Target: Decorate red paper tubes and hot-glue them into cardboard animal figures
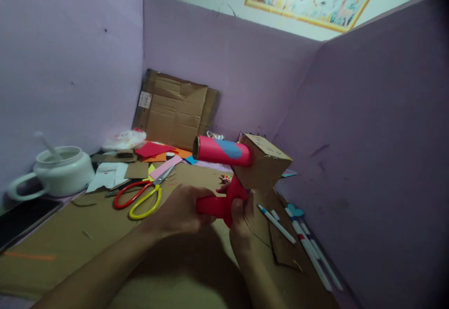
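Observation:
A cardboard craft model (pixel 268 166) is held up over the board in front of me. It has a box-shaped bare cardboard top. A pink-red tube (pixel 210 150) with a blue patch sticks out from it to the left. Below the box is a red rounded part (pixel 235 194), with a short red piece (pixel 212 206) joining it from the left. My left hand (pixel 185 208) is closed around that short red piece. My right hand (pixel 242 224) grips the red rounded part from below and the right. Some fingertips are hidden behind the model.
Scissors (pixel 145 199) with red and yellow handles lie left of my hands. A white pot (pixel 65 173) stands by the left wall, near a dark phone-like slab (pixel 28 220). Several markers (pixel 312 248) lie at right. Folded cardboard (pixel 177 110) leans on the back wall.

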{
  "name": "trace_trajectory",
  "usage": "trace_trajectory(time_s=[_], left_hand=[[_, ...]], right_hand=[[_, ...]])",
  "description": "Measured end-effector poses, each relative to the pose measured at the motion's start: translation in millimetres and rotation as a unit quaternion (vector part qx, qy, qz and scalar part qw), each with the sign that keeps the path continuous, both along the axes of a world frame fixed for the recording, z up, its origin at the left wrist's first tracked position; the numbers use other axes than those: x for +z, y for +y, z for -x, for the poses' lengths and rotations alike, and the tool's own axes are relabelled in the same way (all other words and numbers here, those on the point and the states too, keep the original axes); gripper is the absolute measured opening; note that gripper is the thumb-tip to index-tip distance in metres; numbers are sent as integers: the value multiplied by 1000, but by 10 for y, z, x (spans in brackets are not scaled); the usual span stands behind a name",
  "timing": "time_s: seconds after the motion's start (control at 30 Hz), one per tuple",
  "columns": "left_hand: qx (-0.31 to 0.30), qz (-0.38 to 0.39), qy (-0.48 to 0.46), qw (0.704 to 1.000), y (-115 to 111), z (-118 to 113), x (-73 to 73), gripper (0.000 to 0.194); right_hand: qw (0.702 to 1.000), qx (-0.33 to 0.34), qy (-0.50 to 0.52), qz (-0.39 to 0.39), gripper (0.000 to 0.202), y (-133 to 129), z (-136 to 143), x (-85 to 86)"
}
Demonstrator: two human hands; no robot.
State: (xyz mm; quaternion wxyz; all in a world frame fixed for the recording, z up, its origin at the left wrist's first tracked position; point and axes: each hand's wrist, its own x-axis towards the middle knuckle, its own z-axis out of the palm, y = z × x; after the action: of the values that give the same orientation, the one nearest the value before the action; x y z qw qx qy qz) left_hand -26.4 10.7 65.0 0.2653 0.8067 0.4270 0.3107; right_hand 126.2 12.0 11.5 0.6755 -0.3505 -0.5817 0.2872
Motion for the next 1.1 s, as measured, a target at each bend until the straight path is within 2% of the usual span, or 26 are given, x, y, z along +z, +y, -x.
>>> trace_trajectory(time_s=[0.43,1.1], left_hand=[[10,-1,-5,1000,-7,-4,4,19],[1,7,0,1000,-11,-8,15,20]], right_hand=[[1000,23,10,6,27,16,-9,-35],[999,-19,-37,-8,31,0,-20,21]])
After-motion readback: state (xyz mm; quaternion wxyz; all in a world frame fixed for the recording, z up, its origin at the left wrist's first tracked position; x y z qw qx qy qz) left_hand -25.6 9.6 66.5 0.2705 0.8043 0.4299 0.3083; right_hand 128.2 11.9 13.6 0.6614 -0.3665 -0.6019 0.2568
